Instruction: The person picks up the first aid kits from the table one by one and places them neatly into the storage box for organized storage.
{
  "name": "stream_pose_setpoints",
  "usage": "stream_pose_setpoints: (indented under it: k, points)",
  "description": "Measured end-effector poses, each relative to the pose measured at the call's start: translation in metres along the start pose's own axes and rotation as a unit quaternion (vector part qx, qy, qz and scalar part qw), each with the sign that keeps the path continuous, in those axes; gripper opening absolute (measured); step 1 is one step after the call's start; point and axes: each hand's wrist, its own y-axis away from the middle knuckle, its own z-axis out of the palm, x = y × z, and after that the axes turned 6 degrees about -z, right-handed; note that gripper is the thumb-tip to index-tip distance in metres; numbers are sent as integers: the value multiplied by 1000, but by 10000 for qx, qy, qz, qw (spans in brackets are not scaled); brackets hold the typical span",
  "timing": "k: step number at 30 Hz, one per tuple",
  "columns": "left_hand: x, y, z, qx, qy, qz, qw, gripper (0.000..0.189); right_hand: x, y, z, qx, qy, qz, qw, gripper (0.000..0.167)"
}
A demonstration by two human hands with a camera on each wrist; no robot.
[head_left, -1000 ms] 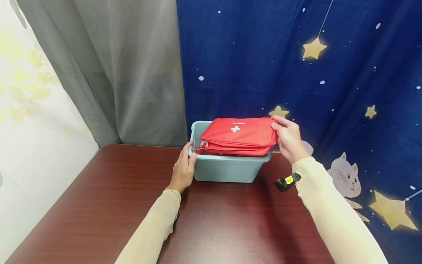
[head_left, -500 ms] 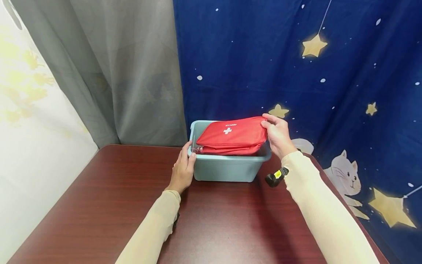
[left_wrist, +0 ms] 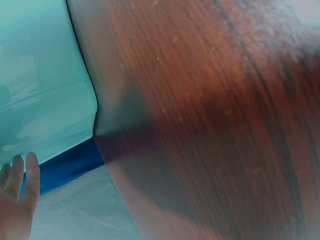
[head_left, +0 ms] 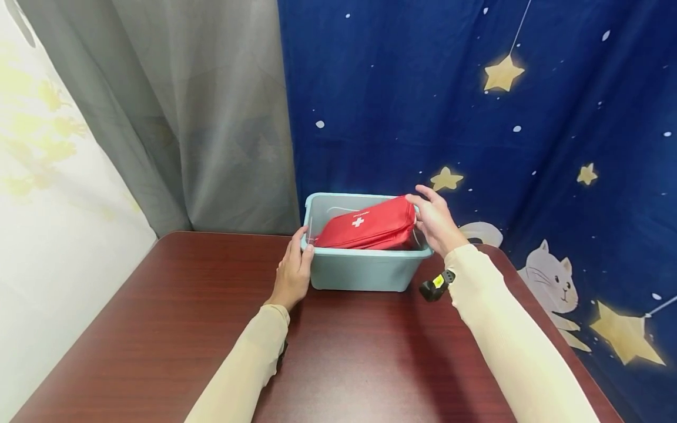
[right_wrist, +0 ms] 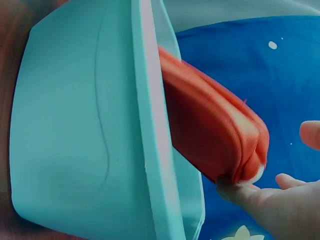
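A red first aid bag (head_left: 365, 226) with a white cross lies tilted inside a light teal plastic bin (head_left: 365, 270), its right end raised toward the rim. My right hand (head_left: 436, 220) is at that raised end. The right wrist view shows one finger touching the bag's underside (right_wrist: 205, 125), while the thumb stands apart from it. My left hand (head_left: 292, 273) rests against the bin's left side and front left corner. In the left wrist view its fingers (left_wrist: 31, 180) lie straight along the bin wall (left_wrist: 40, 100).
The bin stands on a dark reddish-brown wooden table (head_left: 211, 329), near its back edge. Behind hang a grey curtain (head_left: 233, 117) and a blue curtain (head_left: 381, 88) with stars. Thin white cords (head_left: 338, 209) show inside the bin. A white wall (head_left: 58, 247) is at the left.
The bag has moved left and down into the bin, its right end sinking lower. My right hand has followed leftward and its fingers have loosened. The left hand has stayed at the bin.
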Motion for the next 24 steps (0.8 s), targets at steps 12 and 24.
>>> stream_pose_setpoints:
  k: [12, 24]
  points:
    - [-1, -4, 4, 38, 7, 111, 9999, 53, 3, 5, -16, 43, 718, -422, 9965, 64]
    - [-7, -5, -6, -125, -8, -59, 9999, 58, 32, 10, -47, 298, 1309, -448, 9899, 63]
